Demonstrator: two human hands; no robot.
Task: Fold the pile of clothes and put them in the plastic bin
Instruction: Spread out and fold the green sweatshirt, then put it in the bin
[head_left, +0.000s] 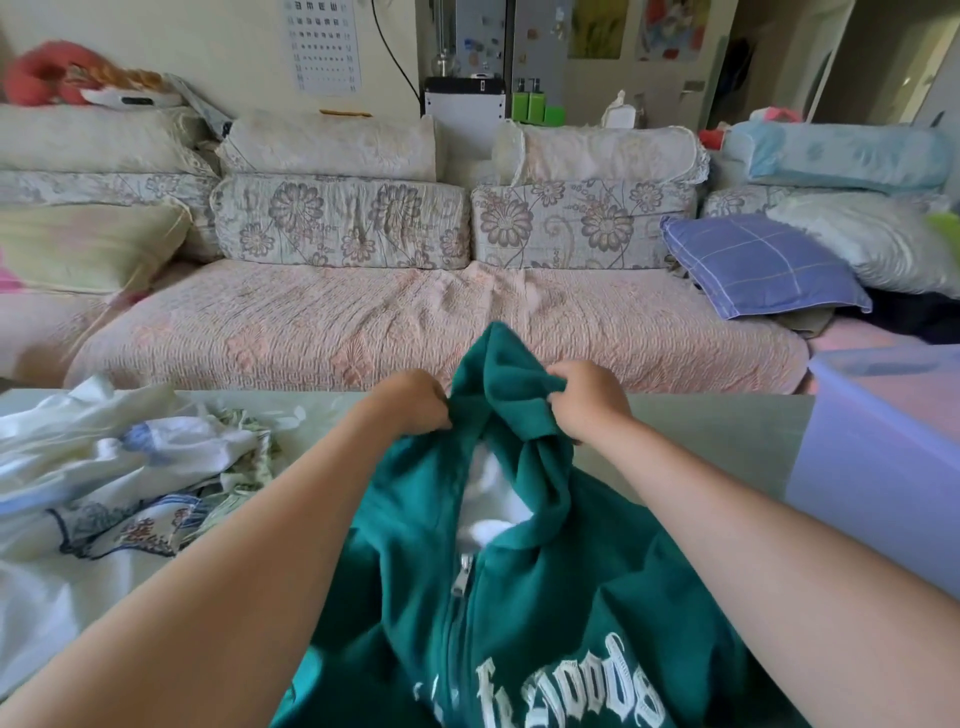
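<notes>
Behind the pale green table (701, 431) I see a long sofa (363, 322) under a pink quilted cover, with flowered back cushions and a blue checked pillow (758, 262) near its right end. An eye chart (327, 44) hangs on the wall above it.

From my remote seat, both bare forearms reach forward over the table. The left hand (413, 402) is balled up, its fingers curled round a bunch of fabric at the left edge of the hood of a dark green hoodie (545, 571). The right hand (589, 400) grips the hood's right edge the same way, fingers tucked under and closed tight on the cloth. The two hands sit near each other, and the hood stands up in a peak between them.

The hoodie runs from the hands back toward the camera, front side up. White lining shows in the neck opening, and a metal zipper pull (462, 569) sits just below it with the zip closed beneath. White lettering (571, 686) crosses the chest at the bottom edge, cut off, so I cannot read it whole.

A pile of clothes (130, 467) lies crumpled on the left of the table, beside the left forearm: white pieces and one with a blue and red flower print. The plastic bin (872, 467), translucent and bluish purple, stands at the right side, near the right forearm. I cannot tell what is inside it. The hoodie lies between pile and bin, apart from the bin.
</notes>
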